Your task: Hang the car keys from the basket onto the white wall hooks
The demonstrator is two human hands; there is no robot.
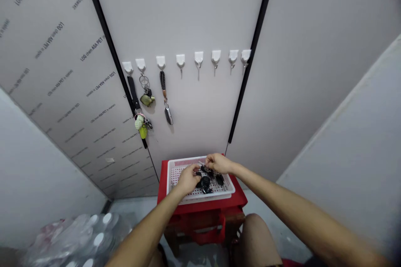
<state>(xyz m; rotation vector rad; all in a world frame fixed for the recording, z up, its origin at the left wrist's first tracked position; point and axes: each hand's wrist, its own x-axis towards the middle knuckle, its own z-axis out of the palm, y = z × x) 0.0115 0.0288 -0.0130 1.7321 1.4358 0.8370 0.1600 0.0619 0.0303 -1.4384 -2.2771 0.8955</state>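
Grey wall panel stands far; your half-closed left hand and right hand sit over black car keys in a white perforated basket on a red stool. Hold unclear; keys seem light, hard: take by the fob.

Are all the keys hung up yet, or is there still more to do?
Not quite halfway. Three hooks on the left already hold keys. The left hand and right hand are at the pile of keys in the basket. Five hooks on the right are still empty, and that pile is left.
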